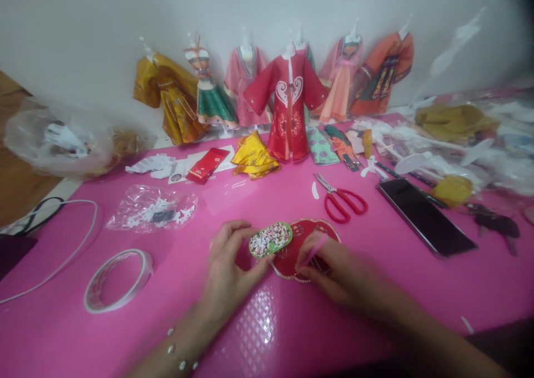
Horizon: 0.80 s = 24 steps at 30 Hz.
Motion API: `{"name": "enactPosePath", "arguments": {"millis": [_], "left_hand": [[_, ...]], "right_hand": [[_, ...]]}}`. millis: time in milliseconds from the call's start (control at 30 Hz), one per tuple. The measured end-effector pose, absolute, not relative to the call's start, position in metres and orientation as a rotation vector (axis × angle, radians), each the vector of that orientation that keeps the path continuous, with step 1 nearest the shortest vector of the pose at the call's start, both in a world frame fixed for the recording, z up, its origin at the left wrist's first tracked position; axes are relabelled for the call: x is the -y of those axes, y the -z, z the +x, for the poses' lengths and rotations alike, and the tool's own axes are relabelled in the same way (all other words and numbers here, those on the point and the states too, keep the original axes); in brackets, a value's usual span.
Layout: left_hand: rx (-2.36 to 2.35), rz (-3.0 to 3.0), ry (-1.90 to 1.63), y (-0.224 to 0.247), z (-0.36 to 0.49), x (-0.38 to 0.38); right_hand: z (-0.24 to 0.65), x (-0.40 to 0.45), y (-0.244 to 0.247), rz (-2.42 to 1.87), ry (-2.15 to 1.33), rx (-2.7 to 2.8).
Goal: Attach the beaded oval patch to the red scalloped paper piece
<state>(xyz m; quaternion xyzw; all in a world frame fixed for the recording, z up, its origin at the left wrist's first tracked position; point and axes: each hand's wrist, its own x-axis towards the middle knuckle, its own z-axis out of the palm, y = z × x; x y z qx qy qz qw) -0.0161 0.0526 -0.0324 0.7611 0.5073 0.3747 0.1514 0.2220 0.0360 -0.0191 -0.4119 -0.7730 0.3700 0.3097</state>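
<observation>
Head view: your left hand (227, 261) is partly open, with the thumb and fingers spread around the edge of a little green tray (273, 249). It holds the tray tipped a bit, and lots of tiny beads (267, 237) sit inside, many of them white. Your right hand (331, 266) is curled up, with its fingers closed around a thin pink stick (316, 248). You have that hand over a red cloth piece (287, 266) with a pale, bumpy edge. The cloth lies flat in front of you, and the tray's right end covers a bit of it from here. I cannot tell if the stick's tip touches the cloth.

The desk (187, 322) is bright pink and shiny. Past your right hand are scissors (341, 196) with red handles, their blades a little apart. Farther right lie a black phone (425, 216) and some keys (498, 223). On your left are a roll of tape (146, 269), a white cord (89, 233) and a clear bag (154, 214) of small white bits.

At the back, little dresses stand in a row, with a red robe (277, 111) in the middle. Behind them is a pale wall (104, 21). Brown floor (12, 111) shows at the far left.
</observation>
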Motion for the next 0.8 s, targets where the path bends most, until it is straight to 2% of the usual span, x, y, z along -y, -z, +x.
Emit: {"name": "enactPosePath", "arguments": {"millis": [800], "left_hand": [[-1.573,2.191,-0.797,0.0411,-0.0155,-0.0567]], "right_hand": [[0.2208,-0.0378,0.0255,-1.076,-0.969,2.11]]}}
